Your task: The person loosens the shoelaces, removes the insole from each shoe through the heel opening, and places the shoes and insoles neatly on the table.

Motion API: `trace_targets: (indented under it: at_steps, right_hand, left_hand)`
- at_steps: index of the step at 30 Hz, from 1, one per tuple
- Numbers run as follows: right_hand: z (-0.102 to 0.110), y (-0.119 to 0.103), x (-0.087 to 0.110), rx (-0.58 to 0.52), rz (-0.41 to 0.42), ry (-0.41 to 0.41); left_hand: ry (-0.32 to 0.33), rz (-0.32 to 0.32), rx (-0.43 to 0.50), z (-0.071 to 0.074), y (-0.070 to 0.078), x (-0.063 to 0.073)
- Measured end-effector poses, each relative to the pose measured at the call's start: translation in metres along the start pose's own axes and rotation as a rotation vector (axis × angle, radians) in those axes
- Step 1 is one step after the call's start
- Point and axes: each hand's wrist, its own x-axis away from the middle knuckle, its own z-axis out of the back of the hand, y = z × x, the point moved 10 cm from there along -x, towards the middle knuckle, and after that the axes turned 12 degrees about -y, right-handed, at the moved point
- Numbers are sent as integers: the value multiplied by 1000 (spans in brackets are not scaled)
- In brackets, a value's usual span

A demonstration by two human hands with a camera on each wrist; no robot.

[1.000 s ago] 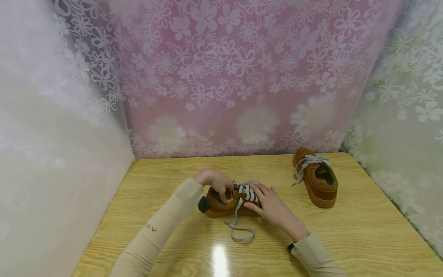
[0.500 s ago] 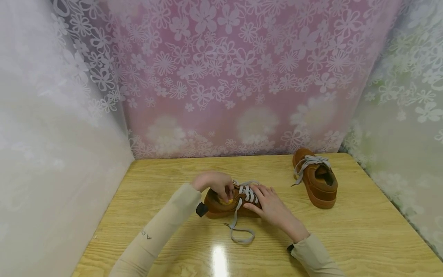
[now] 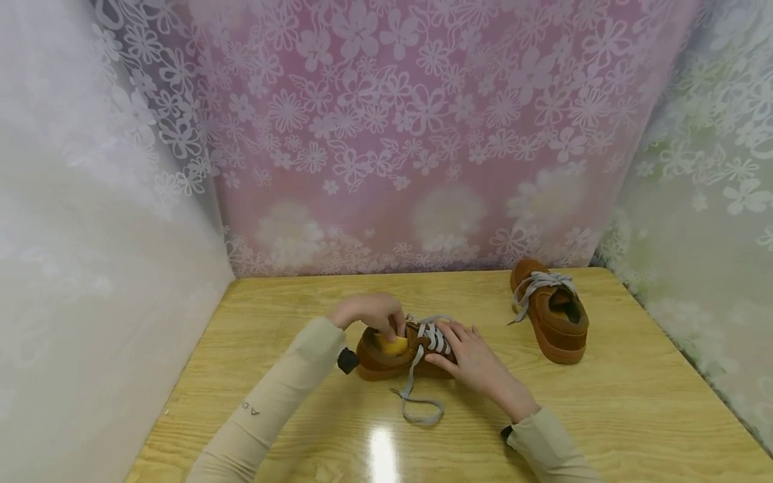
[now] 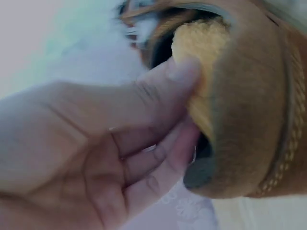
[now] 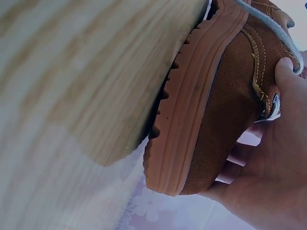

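Observation:
A brown suede shoe with grey laces lies sideways at the table's middle, toe to the right. My left hand reaches into its opening and pinches a yellow insole, which bulges up inside the heel part. The left wrist view shows the thumb on the insole's fuzzy surface; the fingertips behind it are partly hidden. Across the toe and lower laces, my right hand holds the shoe, thumb on the near side and fingers over the far side. One loose grey lace trails on the table toward me.
A matching brown shoe with grey laces stands at the back right of the wooden table. Flowered cloth hangs behind the table and at both sides.
My left hand has drawn back slightly to the left and up, and the yellow insole now shows more, raised in the shoe opening. My right hand has stayed in place.

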Motion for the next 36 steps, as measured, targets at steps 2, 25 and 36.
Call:
trace_targets:
  at_steps: [2, 25, 36]
  right_hand:
    - [0, 0, 0, -11, -3, 1]
    - [-1, 0, -1, -5, -7, 2]
    - [-1, -1, 0, -4, -8, 1]
  left_hand:
    - [-9, -89, 70, 1, 1, 2]
    - [133, -178, 173, 5, -18, 31]
    - [170, -106, 456, 1, -32, 42]
